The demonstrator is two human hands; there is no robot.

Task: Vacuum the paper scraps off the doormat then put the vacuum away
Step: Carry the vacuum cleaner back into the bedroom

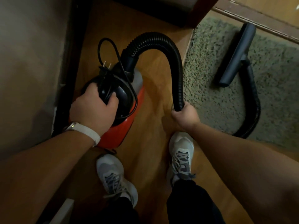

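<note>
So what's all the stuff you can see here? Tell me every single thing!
vacuum: one, orange and black, over the wooden floor at left, held by its top
power cord: one, black, bundled on the vacuum, plug prongs showing
hose: one, black, ribbed, arching from the vacuum to the doormat
floor nozzle: one, black, lying on the doormat
doormat: one, greenish shaggy, at right; no paper scraps visible
wooden floor: brown, centre
shoes: two, white and grey, bottom centre
wristband: one, white, left wrist
left hand: gripping the vacuum's top
right hand: gripping the hose
</note>
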